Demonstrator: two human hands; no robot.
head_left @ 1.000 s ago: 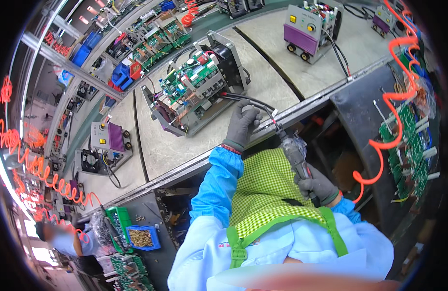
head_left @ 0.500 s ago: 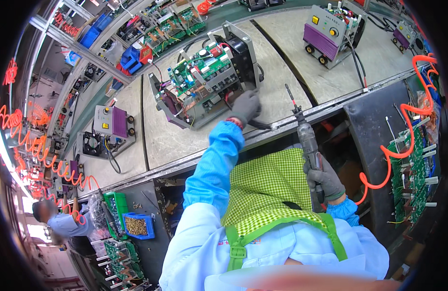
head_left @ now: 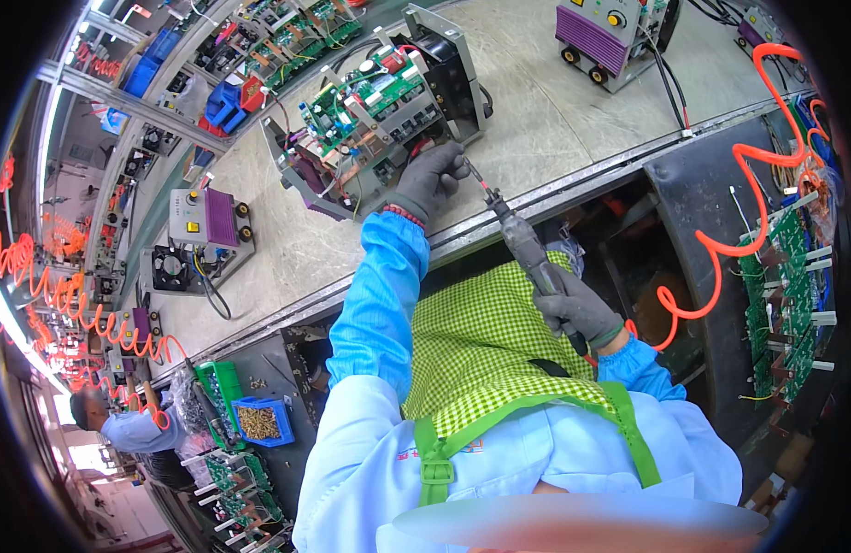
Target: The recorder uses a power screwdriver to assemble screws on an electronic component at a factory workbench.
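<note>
toward the worktop's (head_left: 282, 286) left end: a purple-and-grey unit (head_left: 204, 219) with a looped black cable (head_left: 205, 297), easy to snag if brushed by a sleeve. farther right, near the middle of the worktop's length: an open chassis (head_left: 379, 120) with an exposed green circuit board (head_left: 338, 120), prone to damage from any knock of metal. against its near side: the left hand (head_left: 430, 180), gloved and with bent fingers; impossible to tell whether gripping or merely touching the red-and-black leads (head_left: 423, 146) there. just right of those fingers, inside the worktop's front edge: the bit (head_left: 476, 173) of a power driver (head_left: 527, 247), close enough to catch glove fabric if started early or slipping sideways. out past the front edge: the right hand (head_left: 575, 309), wrapped firmly around the driver's body. rightward from there: a coiled orange hose (head_left: 672, 309), liable to drag the tool off line if pulled taut or hooked.
</note>
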